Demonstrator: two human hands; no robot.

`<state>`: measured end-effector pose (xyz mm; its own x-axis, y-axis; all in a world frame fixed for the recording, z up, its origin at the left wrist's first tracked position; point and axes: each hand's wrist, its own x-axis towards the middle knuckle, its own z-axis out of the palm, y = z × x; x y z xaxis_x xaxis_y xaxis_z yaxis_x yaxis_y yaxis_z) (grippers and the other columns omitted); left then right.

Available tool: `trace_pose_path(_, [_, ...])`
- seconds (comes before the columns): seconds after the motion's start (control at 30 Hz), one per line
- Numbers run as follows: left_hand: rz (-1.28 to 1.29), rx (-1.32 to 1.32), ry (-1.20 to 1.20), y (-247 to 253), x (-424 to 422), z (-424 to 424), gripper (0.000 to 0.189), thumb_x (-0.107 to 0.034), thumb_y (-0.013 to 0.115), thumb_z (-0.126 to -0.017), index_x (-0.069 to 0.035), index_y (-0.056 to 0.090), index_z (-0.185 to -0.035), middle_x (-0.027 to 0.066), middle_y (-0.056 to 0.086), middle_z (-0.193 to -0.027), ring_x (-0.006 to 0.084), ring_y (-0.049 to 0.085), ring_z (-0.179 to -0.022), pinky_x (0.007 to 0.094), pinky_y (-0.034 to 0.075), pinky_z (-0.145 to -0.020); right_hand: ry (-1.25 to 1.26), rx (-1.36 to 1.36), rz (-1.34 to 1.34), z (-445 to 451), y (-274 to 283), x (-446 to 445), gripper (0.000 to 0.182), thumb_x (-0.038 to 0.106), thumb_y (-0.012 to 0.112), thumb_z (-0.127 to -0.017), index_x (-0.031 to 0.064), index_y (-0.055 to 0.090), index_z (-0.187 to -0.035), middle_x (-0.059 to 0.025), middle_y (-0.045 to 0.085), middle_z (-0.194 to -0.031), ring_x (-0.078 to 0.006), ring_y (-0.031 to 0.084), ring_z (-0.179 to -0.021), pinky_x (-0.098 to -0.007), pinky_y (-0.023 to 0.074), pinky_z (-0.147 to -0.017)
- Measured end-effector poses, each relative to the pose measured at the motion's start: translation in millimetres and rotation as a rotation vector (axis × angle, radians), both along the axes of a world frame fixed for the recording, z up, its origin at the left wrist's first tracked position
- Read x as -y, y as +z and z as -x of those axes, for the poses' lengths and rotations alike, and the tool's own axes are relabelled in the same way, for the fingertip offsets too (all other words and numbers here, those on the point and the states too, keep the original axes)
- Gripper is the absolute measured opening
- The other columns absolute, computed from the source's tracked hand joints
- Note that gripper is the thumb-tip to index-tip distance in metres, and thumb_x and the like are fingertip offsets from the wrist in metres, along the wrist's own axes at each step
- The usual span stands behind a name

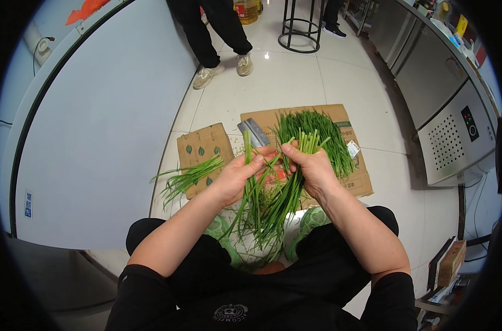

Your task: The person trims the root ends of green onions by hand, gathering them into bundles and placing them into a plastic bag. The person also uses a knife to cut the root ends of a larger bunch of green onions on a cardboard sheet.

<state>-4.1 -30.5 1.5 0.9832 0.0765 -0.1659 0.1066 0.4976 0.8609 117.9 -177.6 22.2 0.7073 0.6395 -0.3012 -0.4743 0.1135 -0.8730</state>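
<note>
My left hand (pixel 239 176) grips a thin bunch of green chives (pixel 248 153), its pale cut ends pointing up between thumb and fingers. A thicker bunch of chives (pixel 293 192) is held in my right hand (pixel 313 165), leaves hanging down over the floor. The two hands are close together, and some stalks cross between them. Just beyond, a cleaver (pixel 253 131) lies flat on a cardboard sheet (pixel 261 113); its handle is hidden. On the sheet's right side rests a large pile of chives (pixel 317 134). A smaller bundle (pixel 197 171) lies on another cardboard piece (pixel 199 134) at the left.
Loose trimmings (pixel 269 198) are scattered between my green shoes (pixel 313 223). A white chest freezer (pixel 97 136) borders the left, a steel refrigerated counter (pixel 458 128) the right. Another person's legs (pixel 217 33) stand ahead, near a black metal stool (pixel 300 29).
</note>
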Motion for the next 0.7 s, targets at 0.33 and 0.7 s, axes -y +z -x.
trace_pose_path(0.33, [0.006,0.15,0.322,5.9,-20.2,1.0,0.038,-0.031,0.041,-0.102,0.001,0.044,-0.12,0.0054,0.056,-0.081,0.0175,0.058,-0.083,0.0396,0.048,-0.092,-0.12,0.038,-0.103,-7.7,9.5,1.6,0.013,0.007,0.067,-0.087,0.0039,0.055,-0.09,-0.0064,0.064,-0.082,-0.0082,0.047,-0.053,-0.0225,0.0424,-0.049])
trace_pose_path(0.7, [-0.419,-0.134,0.508,25.7,-31.7,5.7,0.018,-0.019,0.065,-0.09,-0.006,0.056,-0.1,-0.0045,0.046,-0.066,0.0034,0.042,-0.054,0.019,0.038,-0.047,-0.261,0.316,-0.055,-29.9,19.3,15.5,0.01,0.008,0.065,-0.087,0.0024,0.06,-0.093,-0.0085,0.067,-0.086,-0.0083,0.048,-0.052,-0.0231,0.043,-0.049])
